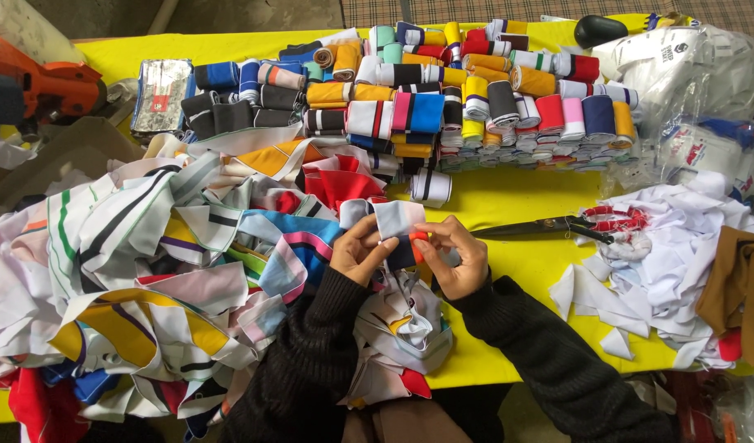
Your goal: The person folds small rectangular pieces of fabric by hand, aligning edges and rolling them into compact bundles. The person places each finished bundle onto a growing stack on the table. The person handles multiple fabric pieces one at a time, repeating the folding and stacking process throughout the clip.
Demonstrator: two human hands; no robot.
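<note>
My left hand [359, 253] and my right hand [455, 256] meet over the yellow table [508, 205], both pinching one folded strip of knit fabric [397, 223], white with a dark and an orange part. The strip stands between my fingers, partly rolled. To the left spreads a loose heap of striped collar strips [147, 254] in many colours. Behind my hands lies a stack of several rolled strips [475, 90], and one white roll with a black stripe [431, 187] sits apart in front of it.
Black scissors with red-and-white wrapped handles [557, 226] lie right of my hands. White fabric scraps [680, 254] and brown cloth [742, 283] pile at the right. Plastic bags [688, 74] sit at the back right, an orange tool [41, 86] at the far left.
</note>
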